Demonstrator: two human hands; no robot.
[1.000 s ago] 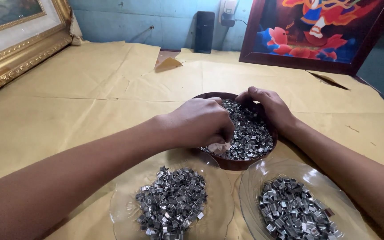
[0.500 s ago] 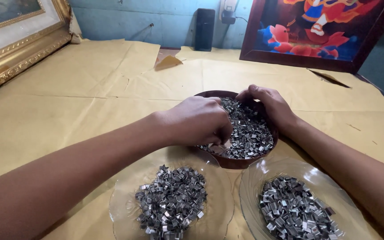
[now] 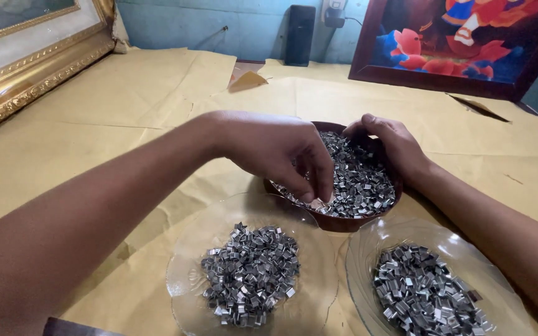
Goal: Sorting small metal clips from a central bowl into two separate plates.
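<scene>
Clear glass, the left dish [image 3: 185, 274] on the paper-covered worktop [image 3: 126, 124] already carries a modest heap of small metal clips [image 3: 250, 274]. Above it the left hand [image 3: 275, 149] dips into the brown bowl [image 3: 344, 221], its grip pinched on a few clips; the bowl looks largely full, so much sorting seems left. The right hand [image 3: 393, 143] curls loosely over the bowl's far rim, and the right dish [image 3: 368, 249] holds a similar heap.

Small shiny metal clips [image 3: 356, 180] fill a smooth, glossy brown bowl [image 3: 344, 221]. Beside the bowl, two clear glass plates [image 3: 188, 274] glisten. Matt, creased brown paper [image 3: 126, 112] lies under the bowl.
</scene>
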